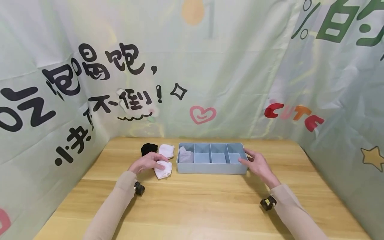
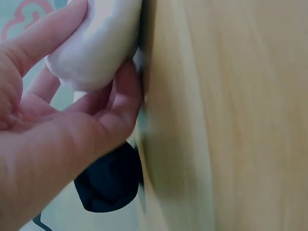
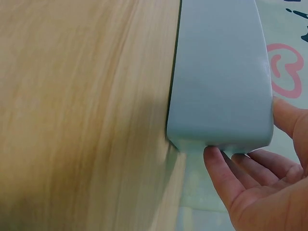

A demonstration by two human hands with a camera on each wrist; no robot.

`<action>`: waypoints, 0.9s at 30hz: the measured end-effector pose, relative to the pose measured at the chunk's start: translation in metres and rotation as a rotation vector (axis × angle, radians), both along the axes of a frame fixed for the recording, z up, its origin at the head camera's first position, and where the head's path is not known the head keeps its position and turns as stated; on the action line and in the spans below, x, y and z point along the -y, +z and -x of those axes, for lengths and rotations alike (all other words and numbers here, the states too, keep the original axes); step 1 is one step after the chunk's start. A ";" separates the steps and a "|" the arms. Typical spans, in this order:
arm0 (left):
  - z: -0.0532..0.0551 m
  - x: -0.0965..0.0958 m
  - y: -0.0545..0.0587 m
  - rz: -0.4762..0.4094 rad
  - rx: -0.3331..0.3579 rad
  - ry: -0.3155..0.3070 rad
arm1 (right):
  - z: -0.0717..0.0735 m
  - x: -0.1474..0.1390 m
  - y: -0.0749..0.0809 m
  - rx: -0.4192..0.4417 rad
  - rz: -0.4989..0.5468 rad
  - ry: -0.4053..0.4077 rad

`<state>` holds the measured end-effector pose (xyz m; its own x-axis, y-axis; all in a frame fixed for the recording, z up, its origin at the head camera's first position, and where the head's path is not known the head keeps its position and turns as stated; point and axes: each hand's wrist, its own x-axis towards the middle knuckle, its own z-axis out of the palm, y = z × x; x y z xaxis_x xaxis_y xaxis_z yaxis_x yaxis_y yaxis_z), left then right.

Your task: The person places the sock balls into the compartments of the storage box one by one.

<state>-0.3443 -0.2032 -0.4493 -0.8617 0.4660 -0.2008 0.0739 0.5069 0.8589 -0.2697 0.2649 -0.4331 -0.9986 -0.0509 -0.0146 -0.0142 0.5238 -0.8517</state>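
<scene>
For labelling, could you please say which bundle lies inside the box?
The grey bundle, in the leftmost compartment; the black bundle and both white bundles are outside.

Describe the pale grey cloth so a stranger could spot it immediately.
On the wooden table stands a four-part blue-grey box. The pale grey cloth sits in its leftmost compartment. It's the only cloth inside; the white bundles and black bundle are outside.

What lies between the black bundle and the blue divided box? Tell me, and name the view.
The far white bundle lies between the black bundle and the blue divided box; the head view shows it.
</scene>
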 end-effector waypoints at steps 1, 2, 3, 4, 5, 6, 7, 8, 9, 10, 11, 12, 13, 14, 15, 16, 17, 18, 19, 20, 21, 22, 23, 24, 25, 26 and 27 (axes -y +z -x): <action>0.000 0.001 0.000 -0.004 0.000 -0.003 | 0.000 0.000 -0.001 0.000 -0.003 0.001; 0.000 0.002 -0.001 -0.013 0.000 -0.001 | 0.000 0.000 -0.001 -0.002 -0.006 0.001; 0.000 0.003 -0.001 -0.021 -0.012 -0.009 | -0.001 0.000 -0.001 -0.005 -0.004 0.000; 0.001 0.003 -0.001 -0.038 -0.018 -0.015 | -0.001 0.000 -0.001 -0.008 -0.005 -0.002; 0.001 0.003 -0.001 -0.058 -0.022 -0.020 | -0.002 0.000 -0.001 -0.011 -0.006 -0.005; 0.002 0.003 0.000 -0.078 -0.022 -0.022 | -0.002 0.000 -0.001 -0.013 -0.005 -0.007; 0.003 0.003 -0.001 -0.101 -0.021 -0.025 | -0.002 -0.001 -0.001 -0.012 -0.005 -0.008; 0.003 0.003 -0.001 -0.121 -0.019 -0.027 | -0.003 -0.001 0.000 -0.011 -0.005 -0.010; 0.004 0.003 -0.001 -0.138 -0.018 -0.030 | -0.003 -0.001 0.000 -0.007 -0.006 -0.013; 0.004 0.003 -0.001 -0.158 -0.008 -0.025 | -0.003 0.000 0.000 -0.004 -0.009 -0.013; 0.004 0.004 0.000 -0.171 -0.007 -0.022 | -0.002 0.000 0.001 0.000 -0.011 -0.012; 0.004 0.004 0.001 -0.184 -0.007 -0.019 | -0.002 0.001 0.001 0.005 -0.012 -0.010; 0.004 0.004 0.002 -0.204 -0.006 -0.019 | -0.002 0.001 0.002 0.008 -0.012 -0.009; 0.003 0.004 0.003 -0.220 -0.007 -0.017 | -0.002 0.001 0.002 0.008 -0.009 -0.009; 0.003 0.003 0.004 -0.233 -0.012 -0.016 | -0.002 0.001 0.002 0.010 -0.006 -0.009; 0.003 0.003 0.006 -0.252 -0.012 -0.012 | -0.002 0.001 0.002 0.011 -0.002 -0.009; 0.002 0.002 0.007 -0.276 -0.013 -0.016 | -0.002 0.001 0.002 0.012 0.003 -0.008; 0.002 0.001 0.009 -0.297 -0.012 -0.017 | -0.002 0.001 0.002 0.012 0.007 -0.008; 0.002 0.000 0.010 -0.317 -0.012 -0.019 | -0.001 0.001 0.001 0.010 0.011 -0.006; 0.002 -0.001 0.011 -0.329 -0.011 -0.019 | -0.001 0.001 0.001 0.010 0.014 -0.004; 0.002 -0.003 0.012 -0.342 -0.009 -0.021 | -0.001 0.001 0.001 0.011 0.015 -0.003; 0.002 -0.004 0.013 -0.358 -0.001 -0.025 | -0.001 0.001 0.000 0.010 0.014 -0.004; 0.002 -0.005 0.014 -0.369 0.005 -0.030 | -0.002 0.001 0.000 0.008 0.010 -0.005; 0.002 -0.006 0.014 -0.373 0.010 -0.029 | -0.002 0.001 0.000 0.008 0.007 -0.006; 0.002 -0.008 0.015 -0.375 0.016 -0.028 | -0.002 0.001 -0.001 0.006 0.002 -0.003; 0.002 -0.010 0.016 -0.377 0.021 -0.026 | -0.002 0.001 -0.001 0.007 0.000 -0.006; 0.002 -0.012 0.017 -0.376 0.021 -0.021 | -0.002 0.001 -0.001 0.007 -0.002 -0.009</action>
